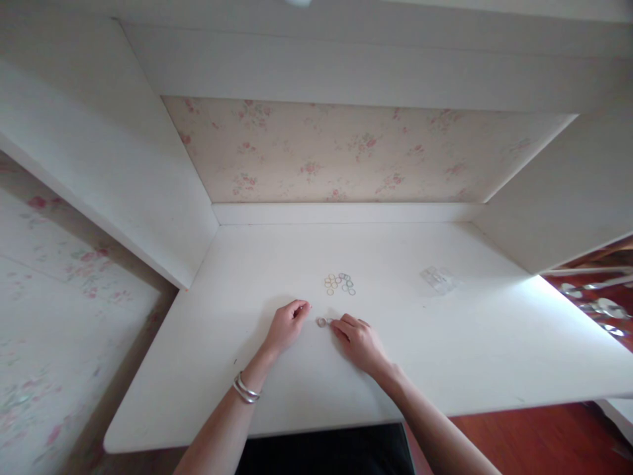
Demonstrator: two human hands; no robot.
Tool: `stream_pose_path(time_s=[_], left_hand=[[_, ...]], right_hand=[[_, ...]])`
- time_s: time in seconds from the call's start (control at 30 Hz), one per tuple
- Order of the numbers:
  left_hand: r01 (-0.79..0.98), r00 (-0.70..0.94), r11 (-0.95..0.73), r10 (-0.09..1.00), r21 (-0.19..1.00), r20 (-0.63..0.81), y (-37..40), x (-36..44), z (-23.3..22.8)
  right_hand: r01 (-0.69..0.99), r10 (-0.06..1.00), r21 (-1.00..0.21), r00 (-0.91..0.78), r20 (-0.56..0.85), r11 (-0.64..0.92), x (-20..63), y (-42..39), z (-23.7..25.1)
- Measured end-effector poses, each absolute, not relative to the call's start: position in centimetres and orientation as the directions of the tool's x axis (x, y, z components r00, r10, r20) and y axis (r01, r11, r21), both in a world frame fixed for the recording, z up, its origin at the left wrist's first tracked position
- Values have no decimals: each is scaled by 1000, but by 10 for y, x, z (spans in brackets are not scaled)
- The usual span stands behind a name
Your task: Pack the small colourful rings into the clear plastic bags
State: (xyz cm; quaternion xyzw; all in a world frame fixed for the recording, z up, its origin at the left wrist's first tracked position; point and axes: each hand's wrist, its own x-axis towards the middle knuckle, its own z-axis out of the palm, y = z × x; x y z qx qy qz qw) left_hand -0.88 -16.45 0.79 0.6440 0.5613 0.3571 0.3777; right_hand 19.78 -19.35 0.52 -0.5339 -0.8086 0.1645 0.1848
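My left hand is closed in a pinch just above or on the white desk. Whatever its fingertips hold is too small to make out. My right hand is bent over the desk, thumb and fingers together at a thin ring. Touching or very near that ring, on its left, lies a darker small ring. Beyond both hands is a loose group of several thin rings. The gold-coloured rings lie on its left, and the silver or greenish rings on its right.
A clear plastic packet lies on the white desk, to the right. White panels rise at the left and right. Overhead is a white shelf. Shiny metal legs stand beyond the right edge.
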Motion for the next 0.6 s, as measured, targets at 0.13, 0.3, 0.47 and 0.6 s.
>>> stream_pose_path(time_s=[0.13,0.3,0.47,0.6], left_hand=[[460,107,-79,994,885,33,-165,-8,8],[460,97,-72,995,885,30,-166,-7,10],[453,106,-74,994,888,29,-166,-8,11],[447,94,-69,995,892,31,-165,-8,8]], right_hand=[[771,954,-565,-272,128,295,207,-183,5],[812,986,-560,-108,129,162,229,-157,4],[872,993,-483,-32,118,85,241,-137,4],[893,996,-444,-40,82,72,242,-131,4]])
